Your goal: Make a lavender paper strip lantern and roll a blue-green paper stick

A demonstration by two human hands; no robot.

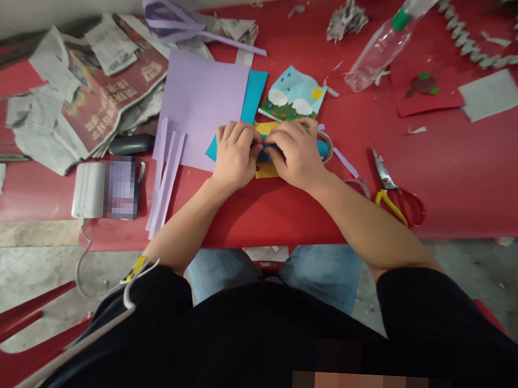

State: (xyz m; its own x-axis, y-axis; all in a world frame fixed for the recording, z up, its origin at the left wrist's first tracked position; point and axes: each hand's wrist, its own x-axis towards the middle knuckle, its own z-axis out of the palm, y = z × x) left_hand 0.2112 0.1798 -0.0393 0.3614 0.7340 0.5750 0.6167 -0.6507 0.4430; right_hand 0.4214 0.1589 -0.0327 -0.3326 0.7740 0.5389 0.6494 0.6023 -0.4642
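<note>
My left hand (236, 157) and my right hand (296, 154) meet at the middle of the table, thumbs and fingertips pinched close together on a piece of blue paper (265, 154). Fingers cover most of it, so its exact shape is hard to make out. Yellow paper (266, 170) lies beneath the hands. Just past my right hand, a roll of tape (329, 147) shows on its side. A painted card with clouds and a sun (295, 97) lies beyond the fingers. Left of my left hand are a lilac sheet (203, 104) and a teal sheet (254, 95) partly under it.
Scissors (390, 183) lie open at right. Lilac strips (166, 183) rest near the left forearm. Crumpled newspaper (108, 93), a power bank (89, 190) and a phone (121, 187) are at left. A plastic bottle (379, 52) is at the back right of the red table (472, 188).
</note>
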